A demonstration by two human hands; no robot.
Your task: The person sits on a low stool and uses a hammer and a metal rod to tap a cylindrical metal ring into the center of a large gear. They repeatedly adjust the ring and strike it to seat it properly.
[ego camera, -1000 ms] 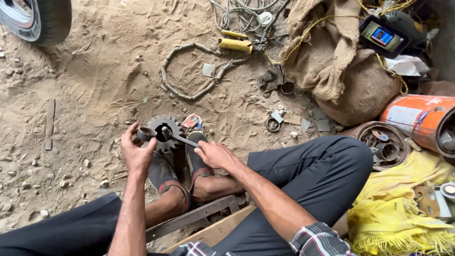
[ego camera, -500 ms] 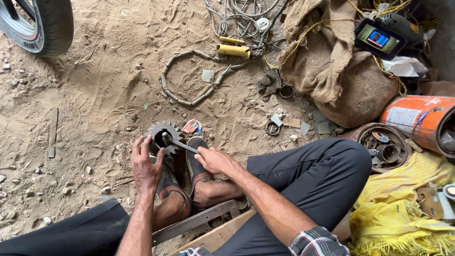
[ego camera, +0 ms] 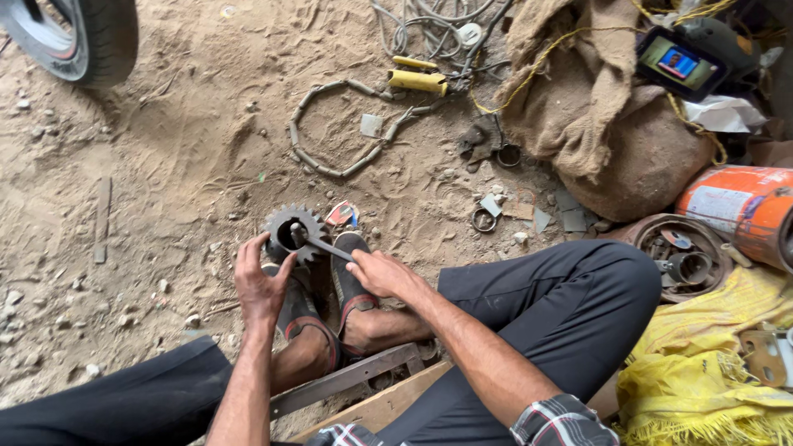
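1. A sandy workshop floor (ego camera: 165,165) is seen from above, with the person seated and both feet in dark sandals (ego camera: 310,310) set side by side.
2. A toothed metal gear (ego camera: 291,233) is stood on the sand just past the toes, propped against the sandal tips.
3. The left hand (ego camera: 260,285) is laid against the gear's near edge — fingers spread and pressed to it rather than closed around it.
4. The right hand (ego camera: 382,274) is closed on the near end of a slim metal tool (ego camera: 324,245), whose far end is seated in the gear's centre hole.
5. A loop of chain (ego camera: 334,128) is lying on the sand beyond the gear, with a yellow-handled tool (ego camera: 417,80) just past it.
6. A tyre (ego camera: 78,37) is seen at the upper left corner — a burlap sack (ego camera: 595,107) and an orange cylinder (ego camera: 739,211) at the right.
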